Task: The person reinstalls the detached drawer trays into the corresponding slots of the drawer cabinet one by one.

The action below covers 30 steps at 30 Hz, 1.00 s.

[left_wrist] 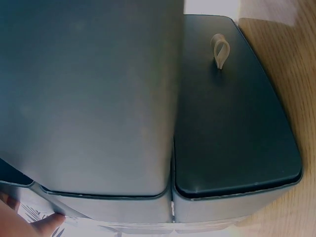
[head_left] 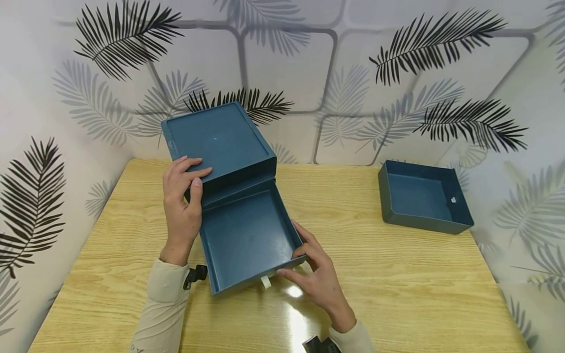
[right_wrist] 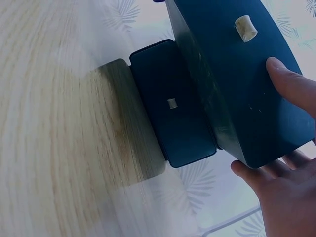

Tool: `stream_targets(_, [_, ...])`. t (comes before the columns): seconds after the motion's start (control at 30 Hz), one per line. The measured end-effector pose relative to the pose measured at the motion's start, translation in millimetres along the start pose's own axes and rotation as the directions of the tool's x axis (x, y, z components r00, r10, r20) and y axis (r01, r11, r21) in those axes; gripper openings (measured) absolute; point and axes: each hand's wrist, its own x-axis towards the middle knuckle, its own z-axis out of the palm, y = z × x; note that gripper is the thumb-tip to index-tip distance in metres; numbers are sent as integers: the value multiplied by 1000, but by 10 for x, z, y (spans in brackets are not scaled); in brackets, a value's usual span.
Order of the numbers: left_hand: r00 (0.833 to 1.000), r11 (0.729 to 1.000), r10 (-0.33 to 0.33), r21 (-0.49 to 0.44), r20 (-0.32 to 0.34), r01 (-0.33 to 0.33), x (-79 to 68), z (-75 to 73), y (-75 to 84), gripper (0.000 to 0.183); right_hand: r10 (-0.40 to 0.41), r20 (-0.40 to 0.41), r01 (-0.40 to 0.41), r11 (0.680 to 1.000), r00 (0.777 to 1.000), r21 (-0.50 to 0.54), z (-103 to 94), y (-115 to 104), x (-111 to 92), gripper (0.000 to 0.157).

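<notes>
The right hand (head_left: 321,277) grips the near drawer (head_left: 247,233); the left hand's (head_left: 182,206) straight fingers touch the cabinet (head_left: 216,139); only wrist views show a lower drawer (right_wrist: 173,116).

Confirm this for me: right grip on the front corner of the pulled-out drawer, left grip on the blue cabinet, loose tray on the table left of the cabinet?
The side is wrong: the head view shows the loose tray on the table, right of the blue cabinet. The right grip is on the front corner of the pulled-out drawer, the left grip on the blue cabinet.
</notes>
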Motion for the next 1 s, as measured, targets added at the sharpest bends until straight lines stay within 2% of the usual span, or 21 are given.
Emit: stream_targets(1.0, [1000,1000,4,-8,1,-4,1,-6,-7,32,26,-55,-26,1000,998,-16,73,22,47,28])
